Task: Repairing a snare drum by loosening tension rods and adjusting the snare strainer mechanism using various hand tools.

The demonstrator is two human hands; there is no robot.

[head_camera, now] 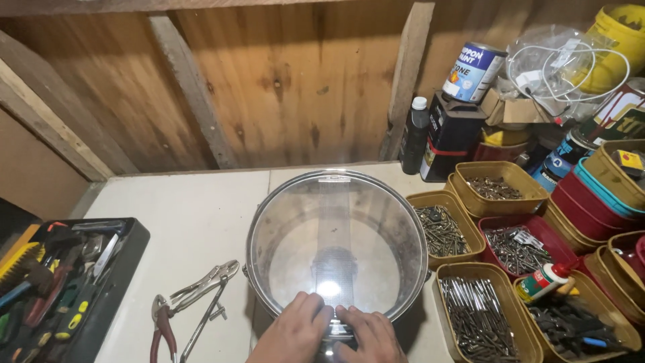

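Pale workshop surface [195,215] under a plank wall, left hand [295,333] and right hand [366,336] pressed side by side on the near rim, fingers seemingly clenched around its strainer, snare drum [336,242] lying centred, clear head, chrome hoop, locking pliers [201,286] left, screw trays [443,232] right.

I note a silver-rimmed drum [336,245] with a clear glossy head at centre frame. Mustard-yellow tubs [494,185] and a dark red one [521,245] at right hold grey screws. Lower left, a black tray [127,269]; beside it, red-handled pliers [163,329].
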